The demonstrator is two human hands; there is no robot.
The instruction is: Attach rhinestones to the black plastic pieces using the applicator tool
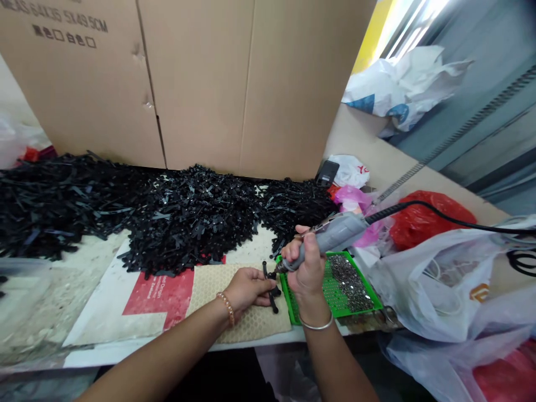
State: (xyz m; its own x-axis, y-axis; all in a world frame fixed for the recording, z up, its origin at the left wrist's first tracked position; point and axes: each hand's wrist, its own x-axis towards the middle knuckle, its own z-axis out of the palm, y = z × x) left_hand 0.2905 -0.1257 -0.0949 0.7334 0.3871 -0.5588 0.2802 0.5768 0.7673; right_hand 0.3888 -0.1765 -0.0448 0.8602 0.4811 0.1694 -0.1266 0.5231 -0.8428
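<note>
My left hand [247, 291] pinches a small black plastic part [273, 301] with round-ended arms, just over a beige textured mat [238, 329]. Wrapped in my right hand [309, 268] is a grey electric screwdriver [335, 233], tilted so its tip points down and left. That tip meets the black part or lies very close to it; contact is too small to make out. Right of the mat, partly behind my right wrist, a green perforated tray [335, 307] holds many small metal screws [352, 285].
Heaps of black plastic parts [196, 218] line the back of the table before a large cardboard box [201, 84]. A black cable [435, 209] and a coiled spring [444, 142] run from the screwdriver to the right. Plastic bags [435, 285] crowd the right side.
</note>
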